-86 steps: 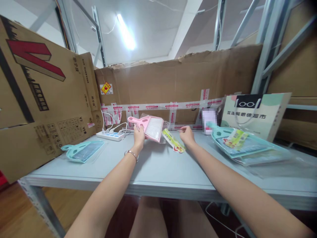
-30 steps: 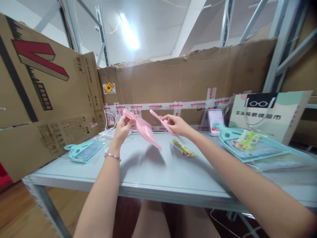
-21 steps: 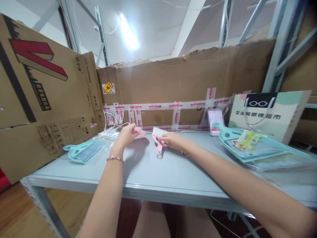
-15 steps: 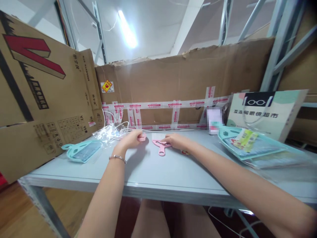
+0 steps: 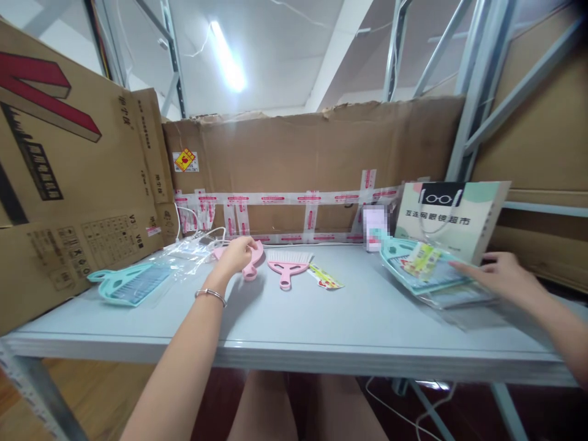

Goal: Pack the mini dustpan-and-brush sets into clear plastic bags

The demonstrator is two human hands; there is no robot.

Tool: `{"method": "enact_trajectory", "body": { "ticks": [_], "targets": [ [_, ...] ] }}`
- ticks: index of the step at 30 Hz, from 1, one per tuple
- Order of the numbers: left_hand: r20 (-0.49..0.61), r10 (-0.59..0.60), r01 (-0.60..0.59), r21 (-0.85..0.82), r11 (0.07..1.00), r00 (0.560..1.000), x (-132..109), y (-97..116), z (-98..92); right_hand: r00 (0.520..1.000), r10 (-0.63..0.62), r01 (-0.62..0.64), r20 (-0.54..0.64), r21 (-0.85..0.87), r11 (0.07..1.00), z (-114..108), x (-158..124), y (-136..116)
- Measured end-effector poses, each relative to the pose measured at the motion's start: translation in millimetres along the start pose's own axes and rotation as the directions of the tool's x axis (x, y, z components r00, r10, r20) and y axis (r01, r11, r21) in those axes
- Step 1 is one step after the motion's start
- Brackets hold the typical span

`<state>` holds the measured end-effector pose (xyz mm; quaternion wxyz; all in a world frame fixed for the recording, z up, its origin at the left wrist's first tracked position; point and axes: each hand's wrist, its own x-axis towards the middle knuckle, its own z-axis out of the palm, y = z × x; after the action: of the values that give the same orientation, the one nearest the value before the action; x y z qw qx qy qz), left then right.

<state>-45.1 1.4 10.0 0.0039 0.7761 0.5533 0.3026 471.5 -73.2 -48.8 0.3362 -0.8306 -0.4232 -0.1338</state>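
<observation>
My left hand (image 5: 239, 252) is closed on a pink dustpan (image 5: 250, 269), its handle pointing toward me at the table's far side. Just right of it lies a pink hand brush (image 5: 289, 264) with white bristles. A yellow-green card (image 5: 325, 277) rests beside the brush. At the right, my right hand (image 5: 503, 275) has its fingers stretched out over the edge of teal dustpan-and-brush sets (image 5: 392, 257) in clear plastic bags; whether the fingertips touch them I cannot tell. Another teal dustpan with a brush (image 5: 133, 286) lies at the left.
Crumpled clear plastic and white cables (image 5: 193, 248) lie at the back left. A blurred phone-like object (image 5: 374, 226) and a paper bag with a glasses print (image 5: 452, 214) stand behind the teal sets. Cardboard boxes (image 5: 275, 153) wall the grey table (image 5: 294, 318).
My right hand has left the pink brush and moved right to the teal sets. The pink brush and card now show fully. More of the pink dustpan shows in my left hand.
</observation>
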Motion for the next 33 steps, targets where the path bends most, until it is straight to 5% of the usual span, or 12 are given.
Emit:
{"method": "enact_trajectory", "body": {
  "ticks": [3, 8, 10, 12, 14, 16, 21, 23, 26, 29, 31, 33],
  "targets": [
    [-0.128, 0.131, -0.143, -0.091, 0.986, 0.983, 1, 1, 2.5, 0.95, 0.026, -0.025, 0.312, -0.007, 1.0, 3, 8, -10],
    [-0.273, 0.125, -0.202, -0.276, 0.94, 0.954, 4, 6, 10.5, 0.995, -0.058, 0.058, 0.086, 0.006, 0.998, -16, -4, -58],
    [-0.196, 0.015, -0.105, -0.459, 0.882, 0.981, 3, 16, 16.3, 0.993, -0.119, 0.117, 0.016, 0.096, 0.989, -19, -13, -85],
    [0.051, -0.076, 0.09, -0.657, 0.748, 0.996, 0, 27, 22.9, 0.973, -0.232, 0.226, 0.002, 0.212, 0.951, -13, -24, -119],
    [0.308, -0.06, 0.283, -0.76, 0.585, 0.95, -3, 36, 29.1, 0.952, -0.306, 0.281, 0.021, 0.34, 0.898, 0, -35, -159],
    [0.423, -0.023, 0.384, -0.798, 0.464, 0.906, -3, 37, 34.4, 0.927, -0.372, 0.302, 0.044, 0.499, 0.812, 16, -47, -200],
    [0.373, -0.228, 0.434, -0.819, 0.375, 0.899, 6, 22, 41.2, 0.918, -0.382, 0.199, 0.104, 0.713, 0.672, 37, -71, -263],
    [0.296, -0.304, 0.395, -0.849, 0.35, 0.906, 10, 17, 42.3, 0.948, -0.314, 0.241, -0.048, 0.754, 0.611, 34, -80, -268],
    [0.19, -0.338, 0.302, -0.898, 0.319, 0.922, 13, 15, 43.6, 0.902, -0.369, 0.391, -0.222, 0.782, 0.486, 27, -97, -267],
    [0.119, -0.343, 0.227, -0.928, 0.296, 0.932, 11, 17, 43.8, 0.874, -0.471, 0.096, 0.123, 0.905, 0.415, 29, -112, -270],
    [0.103, -0.322, 0.199, -0.939, 0.28, 0.941, 9, 20, 43.2, 0.795, -0.466, -0.246, 0.389, 0.908, 0.339, 34, -119, -275],
    [0.122, -0.289, 0.204, -0.939, 0.276, 0.95, 8, 21, 42.4, 0.709, -0.474, -0.467, 0.522, 0.851, 0.239, 38, -123, -279]
  ]
}}
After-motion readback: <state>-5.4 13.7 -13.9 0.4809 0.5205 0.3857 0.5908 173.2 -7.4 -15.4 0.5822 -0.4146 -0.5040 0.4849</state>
